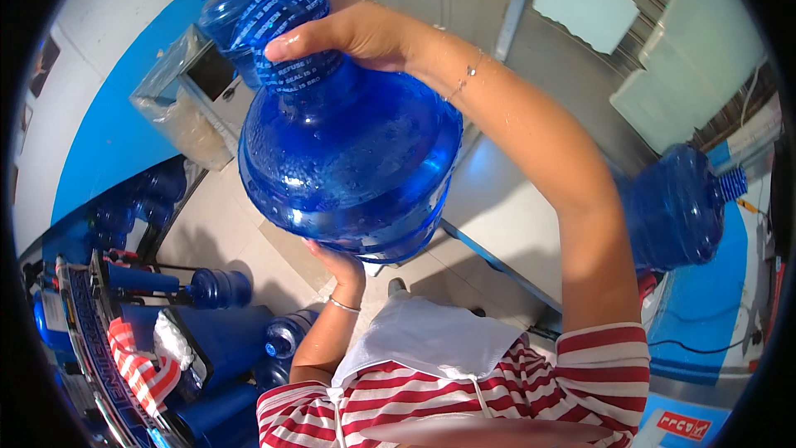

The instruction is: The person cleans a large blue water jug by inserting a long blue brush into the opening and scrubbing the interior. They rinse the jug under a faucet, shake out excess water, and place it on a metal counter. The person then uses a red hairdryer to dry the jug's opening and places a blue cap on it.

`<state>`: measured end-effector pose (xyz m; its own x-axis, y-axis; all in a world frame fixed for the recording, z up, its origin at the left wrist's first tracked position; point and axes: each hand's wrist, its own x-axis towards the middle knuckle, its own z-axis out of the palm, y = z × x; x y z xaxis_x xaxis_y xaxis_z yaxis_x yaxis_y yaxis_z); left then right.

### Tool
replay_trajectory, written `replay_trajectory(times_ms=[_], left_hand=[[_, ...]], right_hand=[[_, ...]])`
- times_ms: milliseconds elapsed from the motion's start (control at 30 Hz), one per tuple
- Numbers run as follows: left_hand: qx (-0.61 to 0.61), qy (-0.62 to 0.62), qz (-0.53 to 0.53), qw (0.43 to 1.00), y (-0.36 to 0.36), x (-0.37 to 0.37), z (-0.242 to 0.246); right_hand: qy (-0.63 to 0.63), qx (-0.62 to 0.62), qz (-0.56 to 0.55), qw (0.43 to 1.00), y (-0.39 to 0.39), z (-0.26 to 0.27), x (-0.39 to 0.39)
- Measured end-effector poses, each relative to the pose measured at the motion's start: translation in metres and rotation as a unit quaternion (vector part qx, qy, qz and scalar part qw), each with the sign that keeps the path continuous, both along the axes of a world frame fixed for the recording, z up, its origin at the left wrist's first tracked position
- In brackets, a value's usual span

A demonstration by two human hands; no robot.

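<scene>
A large, wet blue water-cooler jug (348, 162) is held up in front of me, tilted with its neck towards the upper left. A blue printed plastic seal sleeve (286, 31) covers the neck and stands up loosely beyond it. My right hand (348, 31) grips the sleeved neck from above, the thumb lying across the film. Under the jug's lower side, my left hand (339, 261) supports it; most of its fingers are hidden behind the jug. Water drops cling to the jug and to my right forearm.
Another blue jug (678, 205) lies at the right; one (233, 6) stands at the upper left by a plastic-covered metal box (205, 68). Several jugs (221, 288) and a blue bin (217, 342) are at lower left. A metal surface edged in blue (497, 267) is right of the held jug.
</scene>
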<state>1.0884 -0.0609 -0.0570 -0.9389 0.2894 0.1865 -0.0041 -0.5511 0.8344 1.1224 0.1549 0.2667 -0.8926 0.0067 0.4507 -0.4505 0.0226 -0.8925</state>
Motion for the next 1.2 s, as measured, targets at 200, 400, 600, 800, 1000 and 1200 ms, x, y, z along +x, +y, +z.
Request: replay_trajectory(times_ms=[200, 400, 600, 800, 1000, 1200], left_hand=[[-0.098, -0.005, -0.118, 0.988, 0.021, 0.04, 0.009], [-0.078, 0.11, -0.155, 0.979, 0.042, 0.082, -0.017], [-0.151, 0.228, -0.254, 0.927, 0.09, 0.124, -0.039], [-0.001, -0.06, -0.403, 0.913, 0.194, 0.195, -0.026], [-0.005, 0.028, -0.383, 0.923, 0.256, 0.264, -0.02], [0.009, -0.036, -0.403, 0.914, 0.279, 0.266, -0.024]], right_hand=[[0.028, -0.001, -0.179, 0.983, -0.015, 0.007, 0.104], [0.043, -0.02, -0.291, 0.956, -0.022, -0.02, 0.216], [0.101, 0.018, -0.378, 0.92, -0.006, -0.042, 0.323], [0.025, 0.0, -0.546, 0.838, 0.064, -0.035, 0.347], [-0.019, 0.233, -0.755, 0.613, 0.061, -0.061, 0.422], [0.009, 0.2, -0.849, 0.488, -0.085, -0.177, 0.606]])
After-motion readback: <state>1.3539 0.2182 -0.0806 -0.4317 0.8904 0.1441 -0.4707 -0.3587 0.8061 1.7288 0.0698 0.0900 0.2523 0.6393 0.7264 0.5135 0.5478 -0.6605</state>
